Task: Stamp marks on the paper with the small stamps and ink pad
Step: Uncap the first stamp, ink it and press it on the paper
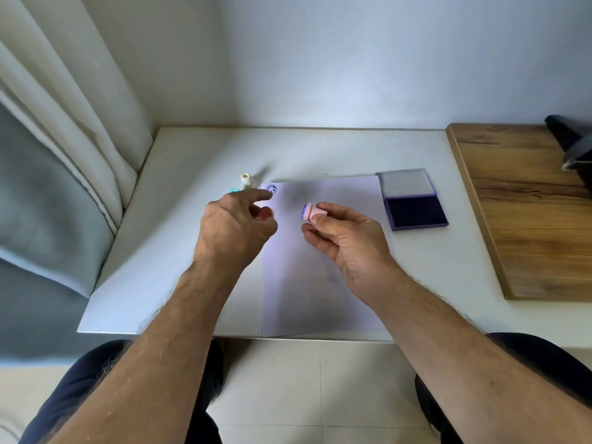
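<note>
The pink stamp [313, 212] is pinched in the right hand [349, 241] — inked face leftward, axis level — above the paper [320, 283], the left hand [234, 225] loosely open.

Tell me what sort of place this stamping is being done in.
Probably a room at home, set up as a small work corner. A plain white table stands against a bare wall, a cream curtain hangs at its left, a wooden board lies to the right, and the floor is tiled.
</note>
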